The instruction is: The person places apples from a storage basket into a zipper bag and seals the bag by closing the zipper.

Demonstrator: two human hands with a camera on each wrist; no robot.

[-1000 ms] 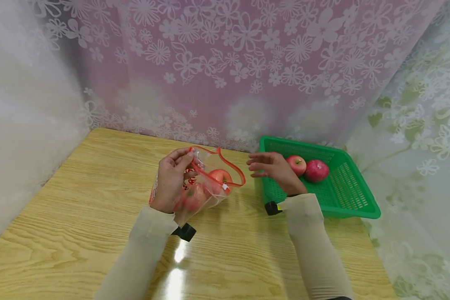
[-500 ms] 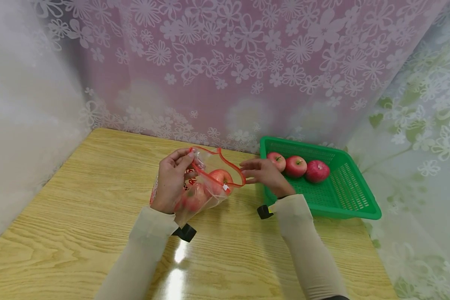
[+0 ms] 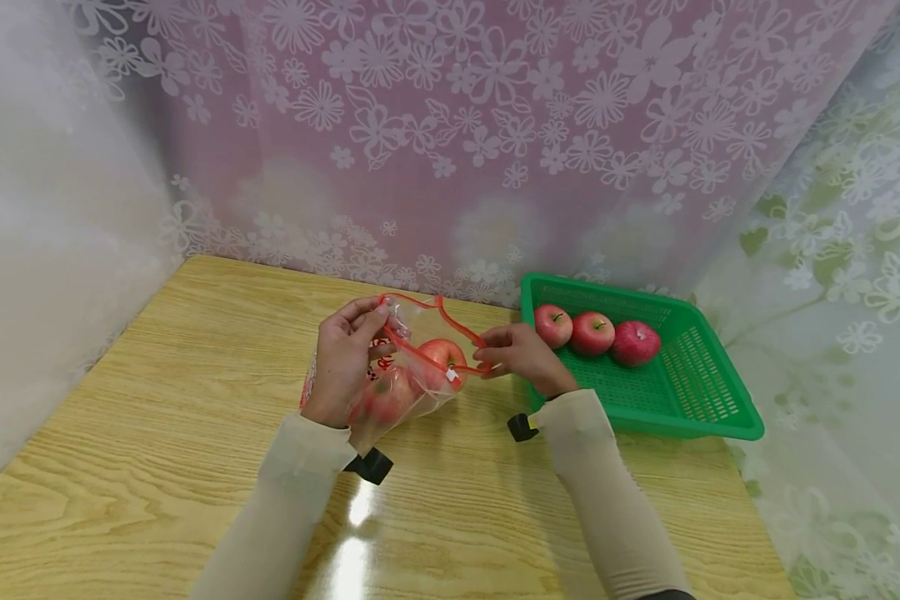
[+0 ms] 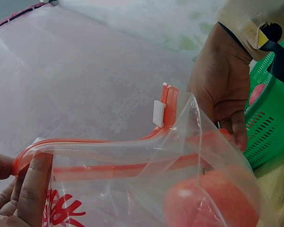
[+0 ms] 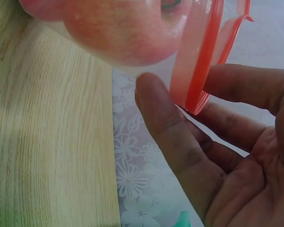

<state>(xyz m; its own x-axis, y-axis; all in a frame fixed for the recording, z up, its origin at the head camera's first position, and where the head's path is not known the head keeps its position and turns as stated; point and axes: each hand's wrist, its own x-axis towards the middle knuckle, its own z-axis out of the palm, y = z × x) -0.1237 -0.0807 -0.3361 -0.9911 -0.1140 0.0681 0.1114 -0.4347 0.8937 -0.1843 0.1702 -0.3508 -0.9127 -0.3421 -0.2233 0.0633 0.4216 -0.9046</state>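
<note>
the green basket (image 3: pixel 652 396) sits on the wood-grain table (image 3: pixel 157 400), and a little to the left of it i see a clear plastic bag (image 3: pixel 422 408) with a red rim (image 3: pixel 459 326). the bag's mouth gapes wide, tilted up and toward the basket. inside it are two apples: the upper apple (image 3: pixel 442 354) on the side nearer the basket, the lower apple (image 3: pixel 386 397) farther from it. red lettering (image 4: pixel 64 208) shows on the film, and a white slider (image 4: pixel 158 113) sits on the rim.

the left hand (image 3: pixel 345 354), on the bag's side away from the basket, pinches the rim between thumb and fingers. the right hand (image 3: pixel 521 354) is between the bag and the basket, thumb and fingers apart, with the basket-side end of the rim between them; from the close view i can't quite tell whether the thumb presses on the film.

in the basket, three red apples (image 3: pixel 592 333) lie in a row along its far side. both arms wear cream sleeves (image 3: pixel 307 467), with a black wrist device (image 3: pixel 373 465) at each cuff. behind the basket hangs a mauve curtain (image 3: pixel 450 167) with white flowers; to its right, a pale cloth (image 3: pixel 855 333) with green leaves.
</note>
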